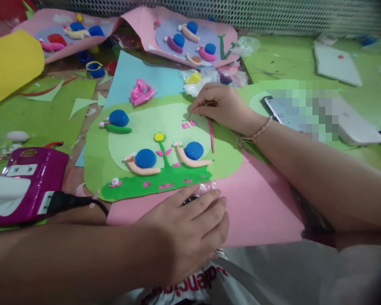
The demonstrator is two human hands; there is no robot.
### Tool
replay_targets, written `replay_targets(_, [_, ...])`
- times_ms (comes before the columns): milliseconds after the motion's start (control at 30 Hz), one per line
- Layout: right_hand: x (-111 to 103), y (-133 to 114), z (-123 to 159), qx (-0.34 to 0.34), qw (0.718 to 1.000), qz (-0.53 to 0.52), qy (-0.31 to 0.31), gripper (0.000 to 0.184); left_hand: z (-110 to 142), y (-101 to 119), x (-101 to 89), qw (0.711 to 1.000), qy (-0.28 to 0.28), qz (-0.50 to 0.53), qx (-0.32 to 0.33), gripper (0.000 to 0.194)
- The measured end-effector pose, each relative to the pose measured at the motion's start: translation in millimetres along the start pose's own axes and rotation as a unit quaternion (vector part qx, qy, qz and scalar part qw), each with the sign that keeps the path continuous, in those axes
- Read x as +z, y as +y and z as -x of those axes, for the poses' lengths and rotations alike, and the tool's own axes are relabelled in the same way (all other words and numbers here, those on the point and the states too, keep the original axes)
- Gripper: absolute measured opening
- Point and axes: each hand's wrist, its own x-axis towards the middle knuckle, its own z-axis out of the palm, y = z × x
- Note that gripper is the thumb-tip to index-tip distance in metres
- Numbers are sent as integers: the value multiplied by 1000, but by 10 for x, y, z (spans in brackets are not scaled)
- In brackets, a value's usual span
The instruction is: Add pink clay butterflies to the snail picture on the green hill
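Observation:
My right hand [219, 106] is closed in a pinch on a thin dark strand [189, 115], just above a small pink clay butterfly [188, 124] on the green paper picture [228, 163]. A pink clay strip [211, 135] lies beneath that wrist. The picture carries snails with blue clay shells [146, 158], a yellow clay flower [159, 137] and green clay grass [136, 188]. Over the pink paper [257, 212] at the near edge, my left hand [190, 224] has its fingers curled around something partly hidden; clear plastic [207, 186] and a dark bit show beside them.
Pink clay in plastic [142, 92] rests above the picture on blue paper [130, 72]. To the left are a purple power strip [55, 169] with a black plug and yellow paper [15, 63]. A phone [281, 112] lies right. Finished-looking snail pictures [139, 25] lean at the back.

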Motion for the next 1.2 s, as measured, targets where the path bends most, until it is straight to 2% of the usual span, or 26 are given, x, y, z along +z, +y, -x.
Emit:
replay_targets(400, [8,6,2,-3,1000,4,-3,14,-7,-2,-4,1000,3,-3,1,38])
replay_targets(1200, [-7,-44,35,-9,1000,-2,-28,6,-10,-8,-26,1000,-16,-9,6,41])
